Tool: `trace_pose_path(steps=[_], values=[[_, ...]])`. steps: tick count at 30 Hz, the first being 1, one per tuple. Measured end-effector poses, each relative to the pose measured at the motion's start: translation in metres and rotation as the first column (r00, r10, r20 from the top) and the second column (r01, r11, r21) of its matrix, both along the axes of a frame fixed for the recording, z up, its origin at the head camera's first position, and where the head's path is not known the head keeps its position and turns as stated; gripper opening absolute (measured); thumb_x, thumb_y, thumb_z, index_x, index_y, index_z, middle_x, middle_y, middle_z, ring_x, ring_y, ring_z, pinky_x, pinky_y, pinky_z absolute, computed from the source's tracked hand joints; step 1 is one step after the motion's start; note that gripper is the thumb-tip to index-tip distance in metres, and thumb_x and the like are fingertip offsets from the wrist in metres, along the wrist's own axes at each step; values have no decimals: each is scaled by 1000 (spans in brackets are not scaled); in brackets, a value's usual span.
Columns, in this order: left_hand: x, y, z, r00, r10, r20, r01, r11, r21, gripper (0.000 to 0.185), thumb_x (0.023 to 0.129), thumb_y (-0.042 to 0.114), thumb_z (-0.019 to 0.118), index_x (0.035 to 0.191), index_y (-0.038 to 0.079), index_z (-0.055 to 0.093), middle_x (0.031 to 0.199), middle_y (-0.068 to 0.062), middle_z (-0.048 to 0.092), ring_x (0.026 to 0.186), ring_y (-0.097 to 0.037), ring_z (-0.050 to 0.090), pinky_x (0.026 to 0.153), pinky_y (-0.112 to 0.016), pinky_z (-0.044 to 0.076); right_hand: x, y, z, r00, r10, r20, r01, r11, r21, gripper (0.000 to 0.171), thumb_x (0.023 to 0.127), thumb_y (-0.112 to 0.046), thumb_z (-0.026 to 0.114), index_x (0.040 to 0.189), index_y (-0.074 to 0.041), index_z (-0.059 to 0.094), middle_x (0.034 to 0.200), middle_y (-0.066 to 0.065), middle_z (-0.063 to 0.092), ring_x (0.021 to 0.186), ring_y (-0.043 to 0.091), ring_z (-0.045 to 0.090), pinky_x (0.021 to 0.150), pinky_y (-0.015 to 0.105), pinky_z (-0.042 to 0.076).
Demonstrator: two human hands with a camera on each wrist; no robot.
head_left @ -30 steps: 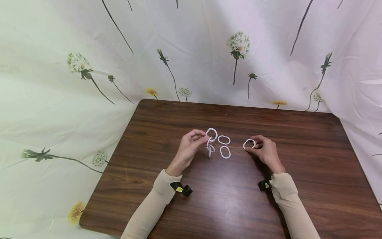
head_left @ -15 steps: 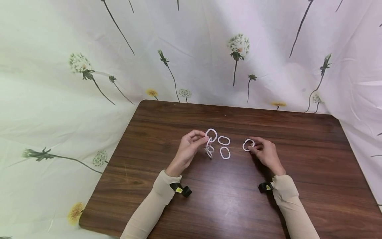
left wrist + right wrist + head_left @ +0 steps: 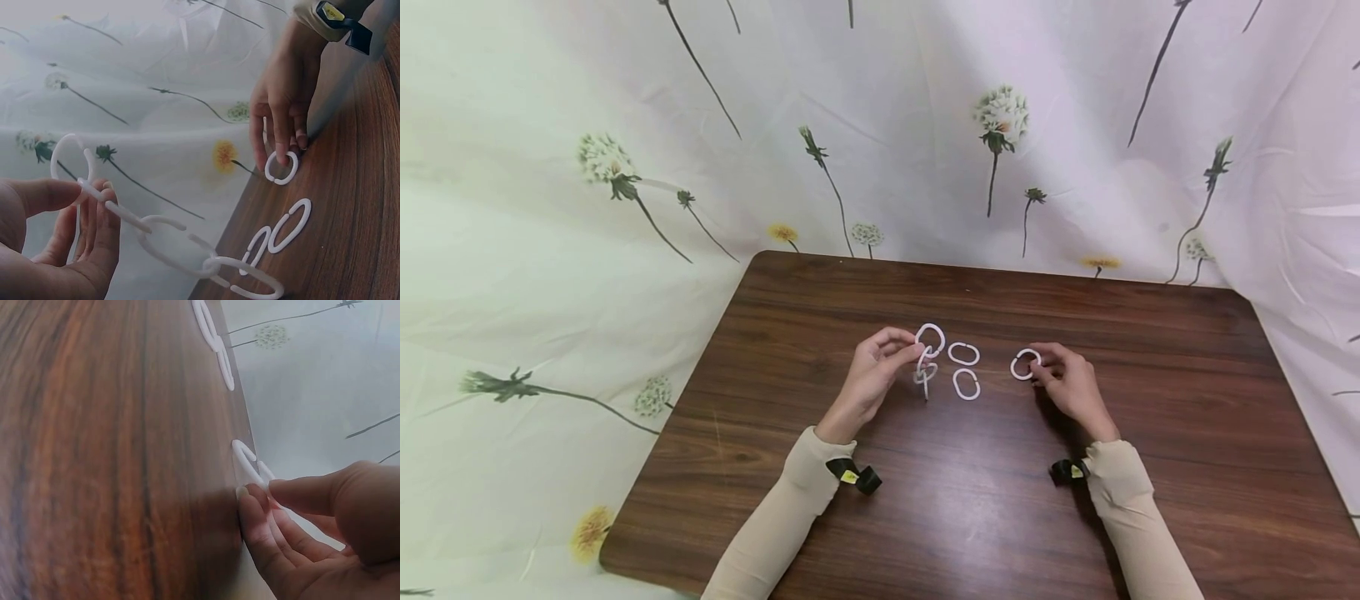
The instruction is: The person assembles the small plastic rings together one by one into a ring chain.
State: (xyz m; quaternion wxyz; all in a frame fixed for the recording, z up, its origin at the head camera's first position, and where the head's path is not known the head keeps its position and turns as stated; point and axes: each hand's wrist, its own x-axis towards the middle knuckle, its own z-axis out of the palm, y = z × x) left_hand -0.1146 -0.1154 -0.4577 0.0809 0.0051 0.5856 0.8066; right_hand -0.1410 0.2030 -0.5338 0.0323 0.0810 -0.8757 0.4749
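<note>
The person's left hand (image 3: 872, 375) is pinching a short chain of white plastic rings (image 3: 927, 362) between thumb and curled fingers, holding its top link raised above the dark wooden counter (image 3: 970, 500). In the left wrist view the chain (image 3: 169, 244) is hanging away from the fingers (image 3: 100, 231) in a line of linked ovals, the lowest link reaching down toward the wood.

The right hand (image 3: 1070, 385) is resting near the middle of the counter with its fingertips pinching a single white ring (image 3: 1024, 364) that is lying against the surface. The right wrist view is showing the fingertips (image 3: 253, 503) closing on the edge of that ring (image 3: 247, 464), right where it is touching the wood.

Between the two hands, two loose rings are lying flat on the counter: the farther one (image 3: 963, 353) just beside the chain, the nearer one (image 3: 966, 383) just in front of it. Both are sitting apart from either hand.

A pale cloth printed with dandelions (image 3: 1000, 117) is hanging behind and around the counter. Beige sleeves are covering both forearms, with a black strap (image 3: 855, 476) at each wrist.
</note>
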Motion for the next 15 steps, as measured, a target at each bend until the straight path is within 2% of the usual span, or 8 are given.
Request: trace_pose_path(steps=[5, 9, 11, 15], values=[[0, 0, 0, 1000, -8, -6, 8, 1000, 8, 14, 88, 1, 70, 98, 7, 61, 88, 2, 69, 80, -9, 67, 81, -28, 58, 2, -1, 5, 999, 2, 35, 0, 999, -46, 30, 92, -5, 66, 122, -3, 62, 94, 22, 71, 71, 24, 73, 50, 27, 57], [0, 0, 0, 1000, -5, -6, 5, 1000, 11, 16, 86, 4, 73, 97, 7, 62, 87, 2, 68, 81, -11, 69, 83, -28, 57, 4, -3, 10, 999, 20, 49, -15, 995, -95, 31, 93, -8, 67, 123, -4, 62, 95, 23, 70, 71, 23, 73, 50, 33, 58], [0, 0, 1, 1000, -8, -8, 8, 1000, 19, 16, 86, 4, 73, 97, 6, 62, 87, 1, 68, 82, -14, 71, 84, -28, 57, 8, -7, 22, 998, 29, 48, -23, 993, -113, 31, 92, -5, 66, 122, -1, 62, 96, 25, 69, 74, 27, 74, 55, 37, 61], [0, 0, 1, 1000, -12, -8, 12, 1000, 22, 16, 86, 4, 73, 98, 6, 61, 88, 0, 68, 83, -15, 72, 83, -27, 58, 9, -10, 28, 999, 29, 24, -26, 993, -119, 30, 92, -6, 67, 122, -3, 63, 97, 22, 70, 76, 15, 73, 64, 36, 63]])
